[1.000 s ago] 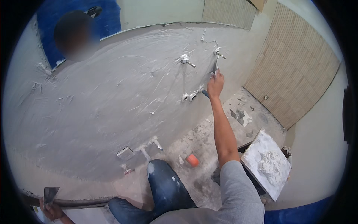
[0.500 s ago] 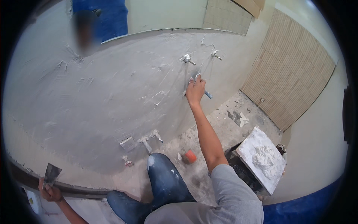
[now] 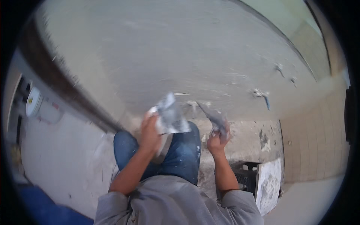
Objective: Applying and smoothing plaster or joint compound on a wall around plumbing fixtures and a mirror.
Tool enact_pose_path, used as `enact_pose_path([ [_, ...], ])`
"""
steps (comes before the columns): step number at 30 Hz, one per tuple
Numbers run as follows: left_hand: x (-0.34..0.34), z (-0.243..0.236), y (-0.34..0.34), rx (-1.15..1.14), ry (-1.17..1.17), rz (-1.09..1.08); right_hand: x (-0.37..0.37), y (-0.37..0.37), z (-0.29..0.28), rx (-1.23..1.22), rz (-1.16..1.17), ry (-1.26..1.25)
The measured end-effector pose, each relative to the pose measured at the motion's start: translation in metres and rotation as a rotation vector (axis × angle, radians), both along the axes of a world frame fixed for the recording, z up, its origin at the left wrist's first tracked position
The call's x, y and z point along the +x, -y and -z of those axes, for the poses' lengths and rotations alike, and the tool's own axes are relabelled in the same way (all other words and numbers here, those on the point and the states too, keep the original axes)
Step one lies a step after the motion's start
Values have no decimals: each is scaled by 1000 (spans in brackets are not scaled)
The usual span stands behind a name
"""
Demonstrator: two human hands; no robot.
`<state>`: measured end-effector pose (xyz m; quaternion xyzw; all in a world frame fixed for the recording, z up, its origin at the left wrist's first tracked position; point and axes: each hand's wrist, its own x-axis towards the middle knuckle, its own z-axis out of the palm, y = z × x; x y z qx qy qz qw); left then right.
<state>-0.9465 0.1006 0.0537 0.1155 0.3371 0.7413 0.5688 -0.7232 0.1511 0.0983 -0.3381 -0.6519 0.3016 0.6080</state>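
My left hand (image 3: 149,133) is closed around a putty knife (image 3: 170,118) whose broad grey blade is smeared with white plaster. It is held above my knees, tilted up. To its right, my right hand (image 3: 218,141) grips a scraper (image 3: 212,114), its blurred blade slanting up and left toward the other tool. The two tools are apart. Both are in front of a grey plastered wall (image 3: 161,56), not touching it as far as I can tell. Motion smears the fingers and hides the handles.
A plaster-covered board (image 3: 268,183) rests on a black plastic crate (image 3: 242,174) at the lower right. Pipe stubs (image 3: 262,94) stick out of the wall. Wooden-look tiles (image 3: 315,146) cover the right side. A white bucket (image 3: 34,102) stands at far left, past a dark ledge (image 3: 56,71).
My view has swung left. My right hand has come away from the wall beside the pipe stubs, down toward my lap. My left hand has moved in from the lower left; both still hold their tools.
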Motion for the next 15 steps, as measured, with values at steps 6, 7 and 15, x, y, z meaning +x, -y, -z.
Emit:
enact_pose_path([
  [6, -14, -12, 18, -21, 174, -33, -57, 16, -7, 483, -432, 497],
  [7, -22, -10, 24, -7, 174, -70, -60, 14, -5, 506, -404, 587],
  [15, -66, -33, 61, -176, -978, -339, -57, 11, 32, -402, -187, 399],
])
